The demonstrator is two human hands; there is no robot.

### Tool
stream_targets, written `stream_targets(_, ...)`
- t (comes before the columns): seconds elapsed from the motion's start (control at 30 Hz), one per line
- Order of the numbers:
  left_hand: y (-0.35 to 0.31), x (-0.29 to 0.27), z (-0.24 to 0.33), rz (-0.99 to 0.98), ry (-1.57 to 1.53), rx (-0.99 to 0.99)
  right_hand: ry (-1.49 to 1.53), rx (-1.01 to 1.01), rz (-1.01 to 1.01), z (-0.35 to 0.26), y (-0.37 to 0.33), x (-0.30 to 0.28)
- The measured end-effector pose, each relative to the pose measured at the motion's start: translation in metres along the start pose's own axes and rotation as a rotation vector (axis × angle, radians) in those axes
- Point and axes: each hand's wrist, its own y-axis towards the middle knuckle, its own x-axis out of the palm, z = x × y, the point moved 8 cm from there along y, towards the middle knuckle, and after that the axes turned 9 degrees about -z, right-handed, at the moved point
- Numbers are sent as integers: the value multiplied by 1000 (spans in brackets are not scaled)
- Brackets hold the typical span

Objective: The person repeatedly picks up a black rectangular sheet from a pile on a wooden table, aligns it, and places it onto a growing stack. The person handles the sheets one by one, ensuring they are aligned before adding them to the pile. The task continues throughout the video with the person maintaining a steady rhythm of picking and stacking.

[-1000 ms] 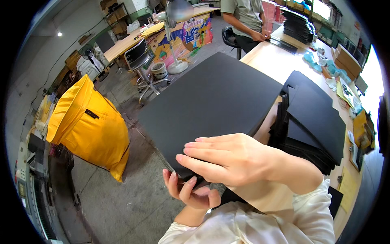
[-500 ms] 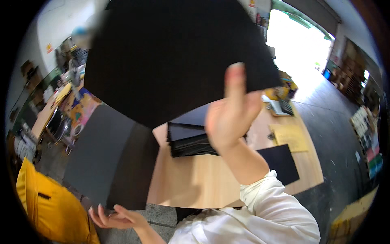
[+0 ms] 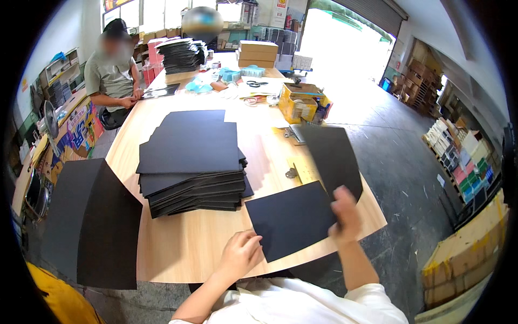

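My right hand (image 3: 346, 215) is closed on the lower edge of a black board (image 3: 335, 162), held upright and tilted at the table's right side. The hand is slightly blurred. Flat on the table in front of me lies another black board (image 3: 291, 218). At its left edge is my left hand (image 3: 241, 251), fingers bent and pressed together on that edge. Left of centre stands an uneven stack of black boards (image 3: 189, 146). A large folded black board (image 3: 110, 227) stands by the table's left edge.
Beyond my right hand are a yellow box of tools (image 3: 298, 102), a clipboard (image 3: 307, 175) and scissors (image 3: 256, 83). Cardboard boxes (image 3: 258, 54) and another black stack (image 3: 181, 55) stand at the far end. A co-worker (image 3: 113, 75) sits at the far left.
The large black board that filled the upper view is gone from there. My left hand has moved from the lower left to the flat board; my right hand has lowered and moved right.
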Motion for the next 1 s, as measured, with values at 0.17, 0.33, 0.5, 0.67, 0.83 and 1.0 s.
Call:
stream_targets(0.17, 7, 46, -1, -208, 52, 5, 75, 21, -657, -13, -86, 111)
stream_targets(0.33, 4, 49, -2, -244, 58, 16, 200, 85, -843, -13, -87, 116)
stream_targets(0.5, -15, 16, -6, -126, 8, 48, 128, 61, -1062, -20, -49, 127)
stream_targets(0.67, -70, -133, 18, 402, 257, 54, 526, -215, -764, -90, 56, 138)
stream_targets(0.83, -198, -241, 56, 1067, 886, 76, 972, -631, -558, -223, 148, 167)
stream_targets(1.0, -256, -283, 42, 1301, 796, -143, 1233, -962, -432, -360, 219, 179)
